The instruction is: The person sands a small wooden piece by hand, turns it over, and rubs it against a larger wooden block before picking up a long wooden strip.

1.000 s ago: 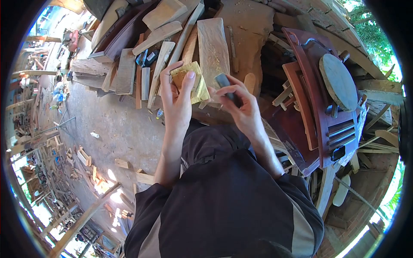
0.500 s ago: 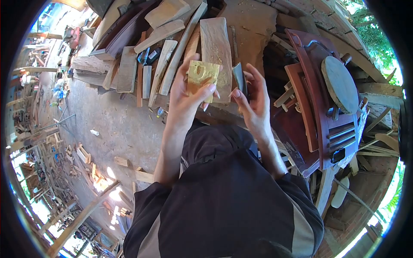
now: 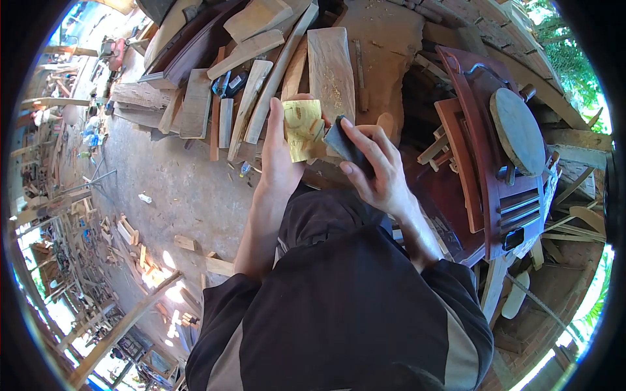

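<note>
Yellow is the carved wooden block (image 3: 302, 130), which the left hand (image 3: 284, 156) holds upright above the lap. The right hand (image 3: 381, 167) grips the dark sanding pad (image 3: 346, 144) between thumb and fingers, just beside the block's edge.

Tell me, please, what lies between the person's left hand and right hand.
The yellow piece, held in the left hand, and the grey block, held in the right hand, lie there, as the head view shows.
</note>
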{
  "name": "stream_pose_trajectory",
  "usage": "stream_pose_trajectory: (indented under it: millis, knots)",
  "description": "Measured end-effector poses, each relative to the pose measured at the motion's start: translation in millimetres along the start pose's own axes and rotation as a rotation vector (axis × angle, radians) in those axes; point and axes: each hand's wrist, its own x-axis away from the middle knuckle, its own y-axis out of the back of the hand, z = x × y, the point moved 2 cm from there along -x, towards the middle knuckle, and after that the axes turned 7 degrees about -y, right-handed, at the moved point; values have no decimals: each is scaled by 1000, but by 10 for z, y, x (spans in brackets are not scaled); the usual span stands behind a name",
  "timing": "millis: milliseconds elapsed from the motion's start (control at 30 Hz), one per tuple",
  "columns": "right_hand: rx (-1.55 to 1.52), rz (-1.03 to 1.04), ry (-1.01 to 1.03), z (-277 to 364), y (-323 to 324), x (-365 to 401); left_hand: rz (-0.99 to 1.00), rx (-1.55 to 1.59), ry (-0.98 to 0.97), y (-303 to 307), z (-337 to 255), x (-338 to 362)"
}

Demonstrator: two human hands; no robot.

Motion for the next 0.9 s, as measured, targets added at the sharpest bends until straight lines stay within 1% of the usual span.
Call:
stream_pose_trajectory:
  millis: [33, 67, 100, 133, 233, 267, 300, 333, 367, 433, 467, 500, 567, 600, 633, 700, 733, 767, 833, 867, 900]
  knots:
    - [0, -1, 0, -4, -10, -5, -46, -65, -11, -32, 4, 13]
    - [9, 7, -32, -20, -29, -7, -47, -65, -11, -45, 22, 15]
    - [18, 14, -65, -33, -51, -6, -103, -86, -27, -45, 34, 16]
    - [19, 14, -65, -39, -83, -1, -158, -107, -43, -42, 43, 18]
    - [61, -18, -69, -22, -157, 20, -219, -143, -31, -33, 66, 22]
    - [18, 32, -31, 28, -173, 59, -219, -144, -32, -11, 61, 24]
    - [-26, 82, 7, 56, -185, 78, -162, -159, -24, 16, 50, 30]
    - [-7, 96, 19, 55, -163, 70, -106, -174, -14, 23, 49, 41]
    - [-7, 95, 15, 18, -167, 47, -106, -174, -10, -25, 50, 56]
    - [-28, -23, -194, -126, -156, -17, -276, -185, -4, -128, 44, 75]
    - [-38, -54, -163, -104, -178, -8, -298, -180, -11, -78, 69, 51]
    - [-20, 17, -74, 23, -174, 15, -299, -182, -17, -21, 62, 43]
    - [-73, 113, -21, 75, -233, 93, -160, -177, 27, 63, 44, 50]
    - [-81, 90, -43, -8, -223, 64, -145, -178, 5, 75, 54, 38]
    - [-76, -11, -134, -84, -215, 18, -146, -174, 5, 60, 90, 36]
    - [-55, -35, -177, -135, -198, -8, -330, -159, -10, -27, 96, 16]
    - [-96, 60, -124, -69, -214, 24, -265, -227, -23, 52, 97, 16]
    - [-139, 155, -78, 16, -223, 71, -195, -186, 22, 41, 71, 43]
    - [-108, 157, -49, -41, -200, 28, -197, -210, 6, 88, 100, 33]
    - [-128, 103, -171, -160, -192, -16, -196, -206, 3, 60, 114, 29]
    - [-150, 48, -293, -245, -194, -26, -248, -188, 3, 30, 126, 35]
